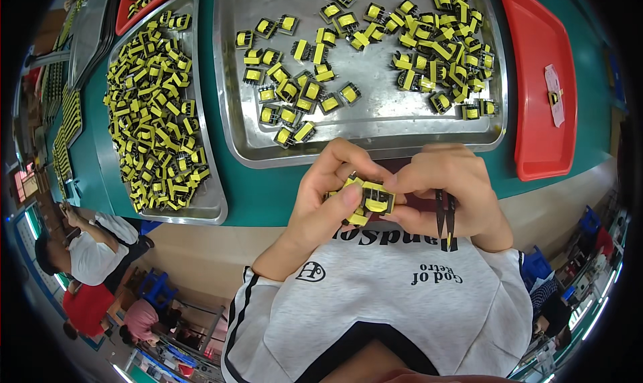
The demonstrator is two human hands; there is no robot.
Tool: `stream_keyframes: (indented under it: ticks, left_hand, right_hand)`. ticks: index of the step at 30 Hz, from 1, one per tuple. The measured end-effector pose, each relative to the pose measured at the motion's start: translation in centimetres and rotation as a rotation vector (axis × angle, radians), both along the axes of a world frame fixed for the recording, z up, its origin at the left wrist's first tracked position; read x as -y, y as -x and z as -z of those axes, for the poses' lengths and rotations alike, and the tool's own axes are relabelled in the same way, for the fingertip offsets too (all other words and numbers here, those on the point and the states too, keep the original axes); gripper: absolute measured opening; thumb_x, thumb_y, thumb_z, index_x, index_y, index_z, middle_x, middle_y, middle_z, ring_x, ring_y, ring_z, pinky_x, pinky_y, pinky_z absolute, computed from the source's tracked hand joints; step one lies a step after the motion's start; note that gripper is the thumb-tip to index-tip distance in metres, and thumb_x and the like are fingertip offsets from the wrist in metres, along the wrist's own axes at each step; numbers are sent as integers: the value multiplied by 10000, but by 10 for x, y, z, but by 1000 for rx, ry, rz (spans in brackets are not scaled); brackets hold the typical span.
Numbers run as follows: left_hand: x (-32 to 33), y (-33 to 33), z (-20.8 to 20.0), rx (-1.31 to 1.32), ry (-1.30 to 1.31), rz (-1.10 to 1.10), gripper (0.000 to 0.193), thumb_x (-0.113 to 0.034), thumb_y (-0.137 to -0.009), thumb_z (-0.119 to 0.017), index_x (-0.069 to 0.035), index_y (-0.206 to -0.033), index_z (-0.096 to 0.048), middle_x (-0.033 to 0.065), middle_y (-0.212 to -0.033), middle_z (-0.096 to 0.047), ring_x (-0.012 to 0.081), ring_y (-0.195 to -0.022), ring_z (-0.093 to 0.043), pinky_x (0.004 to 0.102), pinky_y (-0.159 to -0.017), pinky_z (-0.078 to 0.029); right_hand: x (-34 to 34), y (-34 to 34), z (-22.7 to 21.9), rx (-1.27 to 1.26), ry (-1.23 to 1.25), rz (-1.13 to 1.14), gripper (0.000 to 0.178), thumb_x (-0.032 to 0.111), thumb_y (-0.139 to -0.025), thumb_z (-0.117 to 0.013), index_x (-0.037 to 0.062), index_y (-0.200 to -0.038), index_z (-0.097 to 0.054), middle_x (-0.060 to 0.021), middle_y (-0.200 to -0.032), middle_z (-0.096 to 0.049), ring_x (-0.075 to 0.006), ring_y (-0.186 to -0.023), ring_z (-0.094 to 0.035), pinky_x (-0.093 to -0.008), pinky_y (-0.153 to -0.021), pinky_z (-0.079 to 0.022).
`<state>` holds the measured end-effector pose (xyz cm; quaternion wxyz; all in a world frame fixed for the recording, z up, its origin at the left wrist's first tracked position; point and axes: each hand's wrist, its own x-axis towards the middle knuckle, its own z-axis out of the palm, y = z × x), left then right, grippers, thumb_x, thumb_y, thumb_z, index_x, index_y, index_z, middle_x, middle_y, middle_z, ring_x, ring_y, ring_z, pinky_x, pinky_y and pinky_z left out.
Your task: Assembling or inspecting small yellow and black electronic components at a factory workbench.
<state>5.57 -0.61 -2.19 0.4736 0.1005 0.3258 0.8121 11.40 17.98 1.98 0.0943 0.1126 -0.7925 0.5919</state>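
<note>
In front of my chest, my left hand (323, 194) is closed round a few small yellow-and-black transformers (356, 217). One transformer (378, 199) sticks out at the fingertips, its yellow tape and black core facing up. My right hand (462, 185) meets it there, thumb and forefinger at that transformer's right side. Black tweezers (441, 212) are tucked in my right hand's curled fingers, tips pointing down towards me. Just beyond both hands lies a metal tray (362, 125) with many similar transformers, in a loose group on the left and a denser pile (449, 44) on the right.
A second metal tray (213, 205), heaped with transformers, stands to the left on the green table (251, 192). At the right is a red tray (542, 152) with a paper tag (554, 95). Stacked trays line the far left. Other people (97, 256) sit in the background.
</note>
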Motion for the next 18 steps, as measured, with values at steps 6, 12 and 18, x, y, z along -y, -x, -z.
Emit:
stream_keyframes:
  ticks: [6, 12, 18]
  left_hand:
    - [-4, -3, 5, -292, 102, -35, 466, -398, -900, -596, 14, -1114, -560, 107, -1042, -563, 164, -963, -533, 289, -855, -405]
    - [3, -4, -2, -154, 102, 41, 425, -374, -931, -550, -5, -1141, -524, 131, -1028, -573, 191, -938, -573, 297, -836, -443]
    - [-1, -1, -1, -202, -98, -6, 336, -330, -987, -434, -43, -1150, -498, 173, -917, -570, 170, -746, -558, 269, -646, -455]
  right_hand:
    - [0, 0, 0, -68, -88, 2, 377, 159, -619, -861, 56, -894, -626, -15, -656, -621, -137, -479, -531, -269, -457, -358]
    - [-8, 1, -7, 12, -105, 67, 469, 353, -686, -792, 39, -1000, -642, -21, -622, -550, -129, -509, -517, -269, -472, -361]
    - [-26, 5, 1, 234, -403, 343, 293, 232, -898, -597, 38, -1115, -630, -69, -623, -564, -147, -515, -525, -285, -480, -373]
